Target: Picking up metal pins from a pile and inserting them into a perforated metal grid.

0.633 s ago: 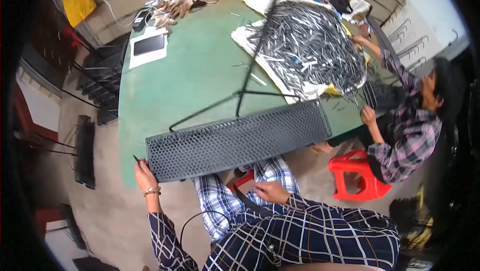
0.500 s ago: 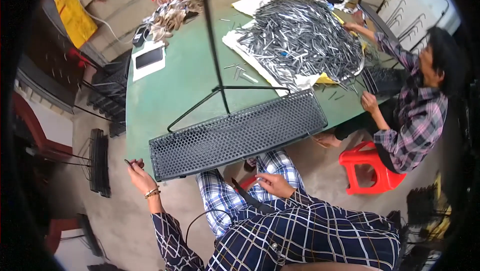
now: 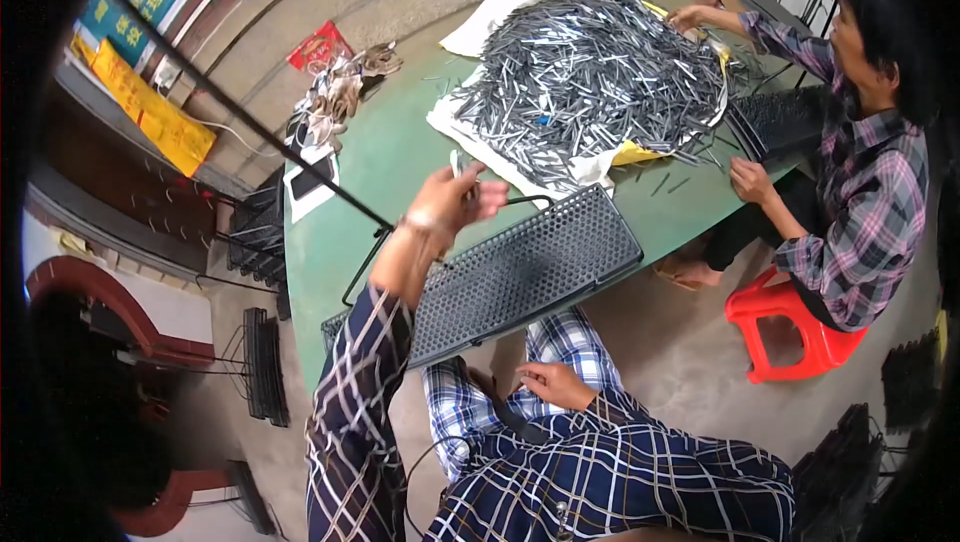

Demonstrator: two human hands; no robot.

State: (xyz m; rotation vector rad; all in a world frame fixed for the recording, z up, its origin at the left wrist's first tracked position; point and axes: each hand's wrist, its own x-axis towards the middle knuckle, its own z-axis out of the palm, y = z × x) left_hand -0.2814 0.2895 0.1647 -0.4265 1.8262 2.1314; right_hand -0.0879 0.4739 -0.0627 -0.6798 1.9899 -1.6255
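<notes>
Hovering near a heap of thin grey strips [image 3: 600,82]: left hand [image 3: 452,202], fingers partly extended | right hand [image 3: 556,384] loosely curled above lap | either's grip: cannot tell | black rectangular perforated panel [image 3: 530,267]: green surface's [image 3: 390,132] near edge

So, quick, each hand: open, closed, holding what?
Left hand: partly outstretched; can't tell whether it pinches anything.
Right hand: loosely curled; can't tell if it holds anything.

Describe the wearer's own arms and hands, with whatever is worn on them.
Both arms wear dark navy fabric sleeves patterned with a white diagonal-looking grid. The ungloved left hand has a pale, blurred band around its wrist. The right hand is also ungloved.
</notes>
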